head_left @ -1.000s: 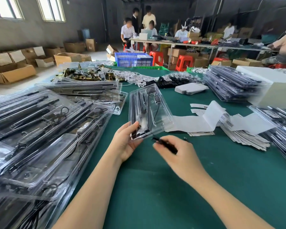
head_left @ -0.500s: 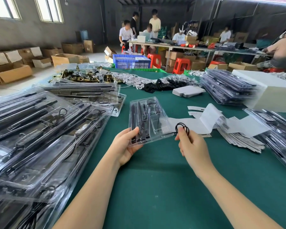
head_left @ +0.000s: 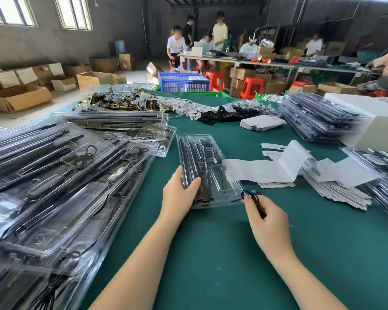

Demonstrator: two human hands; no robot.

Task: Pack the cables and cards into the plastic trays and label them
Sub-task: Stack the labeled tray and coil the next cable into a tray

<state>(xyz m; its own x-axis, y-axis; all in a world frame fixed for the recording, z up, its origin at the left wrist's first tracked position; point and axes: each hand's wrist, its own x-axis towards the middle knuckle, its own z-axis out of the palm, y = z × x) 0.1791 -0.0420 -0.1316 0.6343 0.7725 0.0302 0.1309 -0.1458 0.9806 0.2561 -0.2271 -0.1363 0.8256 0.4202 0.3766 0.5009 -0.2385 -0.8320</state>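
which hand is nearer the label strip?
Right. The right hand, pinching a cable loop, is just below the strip; the left hand holds the tray farther left.

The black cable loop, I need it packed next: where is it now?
In the head view, the cable loop is pinched in the right hand, just right of the near corner of the tray the left hand holds.

tray [head_left: 213, 173] mid-table | tray stacks [head_left: 54, 186] left | label sheets [head_left: 278, 168] right | crate [head_left: 183, 82] behind
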